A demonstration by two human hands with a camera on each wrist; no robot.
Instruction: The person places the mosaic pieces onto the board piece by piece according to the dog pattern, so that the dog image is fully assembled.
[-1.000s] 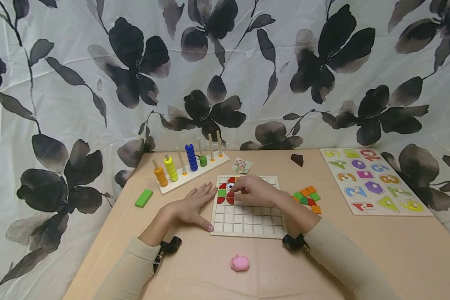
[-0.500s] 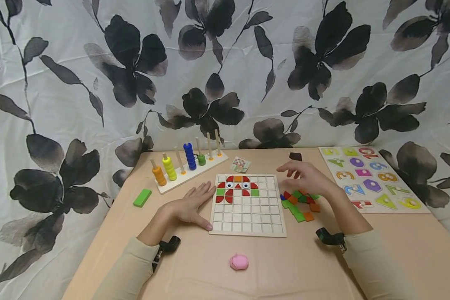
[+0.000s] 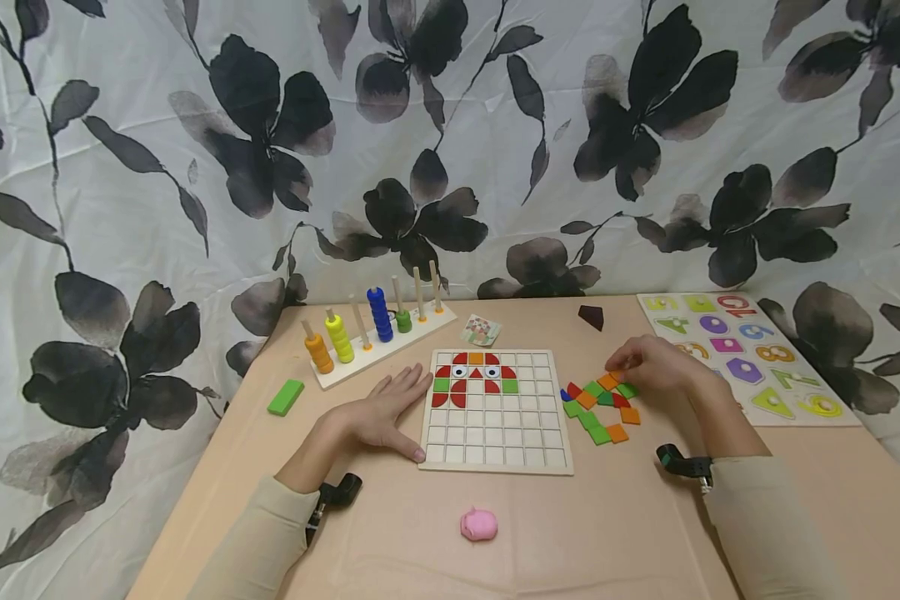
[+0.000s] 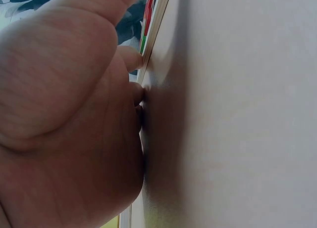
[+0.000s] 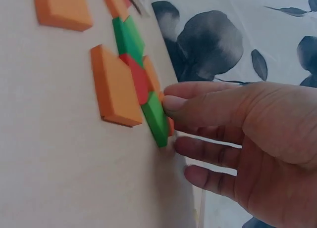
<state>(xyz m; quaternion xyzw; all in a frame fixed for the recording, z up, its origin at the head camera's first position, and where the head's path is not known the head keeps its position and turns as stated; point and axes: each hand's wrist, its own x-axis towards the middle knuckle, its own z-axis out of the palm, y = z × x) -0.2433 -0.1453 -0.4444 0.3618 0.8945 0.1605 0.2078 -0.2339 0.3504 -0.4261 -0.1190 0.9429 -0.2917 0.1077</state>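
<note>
My left hand (image 3: pixel 378 421) lies spread on the table along the left side of a white grid board (image 3: pixel 495 450), fingertips and thumb at its edge. In the left wrist view the palm (image 4: pixel 69 114) stands beside the board's edge. Red, green, orange and eye-marked tiles fill part of the board's upper left and middle. My right hand (image 3: pixel 663 375) reaches down to the loose tiles to the right of the board. Its thumb and index fingertips are right at an orange tile (image 3: pixel 608 381). In the right wrist view, a green tile (image 5: pixel 156 120) partly hides the orange one by the fingertips.
Behind the board stand a peg stacker (image 3: pixel 378 346) with coloured rings and a small picture card (image 3: pixel 482 330). A green block (image 3: pixel 286 397) lies at left, a pink lump (image 3: pixel 479 525) in front, a dark piece (image 3: pixel 591 317) behind, a number puzzle board (image 3: pixel 787 400) at right.
My right hand has left the board, moved right, and come down to the loose tiles. More tiles on the board now show. The left hand stays in place.
</note>
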